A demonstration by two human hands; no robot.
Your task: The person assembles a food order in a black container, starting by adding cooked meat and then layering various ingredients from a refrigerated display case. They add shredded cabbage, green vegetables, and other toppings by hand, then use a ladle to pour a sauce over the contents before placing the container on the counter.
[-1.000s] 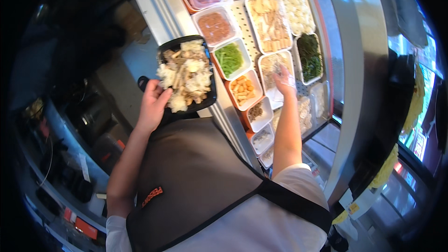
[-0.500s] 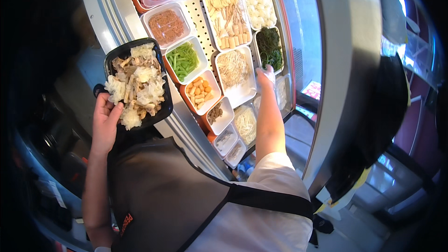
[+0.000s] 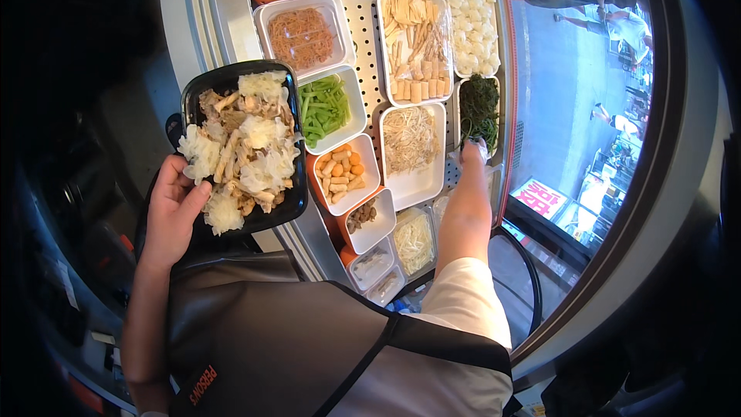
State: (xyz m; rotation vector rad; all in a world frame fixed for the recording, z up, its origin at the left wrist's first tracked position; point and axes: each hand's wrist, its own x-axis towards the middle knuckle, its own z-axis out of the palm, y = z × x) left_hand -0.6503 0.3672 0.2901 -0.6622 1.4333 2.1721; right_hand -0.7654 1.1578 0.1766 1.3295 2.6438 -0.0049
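Reference point: the white tray of pale strands [image 3: 417,188]. One black tray [image 3: 296,202] lies well to its left, in the person's left hand [image 3: 174,212], thumb over the rim, fingers closed against the outer edge; load: roughly four translucent white clumps [image 3: 266,133] on brownish pieces. The right hand [image 3: 472,152] is just right of the white tray, at one batch of dark greens [image 3: 479,104]; its fingertips are obscured, so whether they are spread or pinching cannot be told. Left of the white tray, one each: green strips [image 3: 324,110], orange-and-tan pieces [image 3: 340,173], reddish-brown strands [image 3: 301,38]. Just beyond it: one batch of cut sticks [image 3: 417,48]. On its near side: one lot of brown bits [image 3: 360,218], two small lidded containers. Writing: one orange line on the apron [image 3: 270,340], left and near; large red characters on one sign [image 3: 543,198], right, past the glass.
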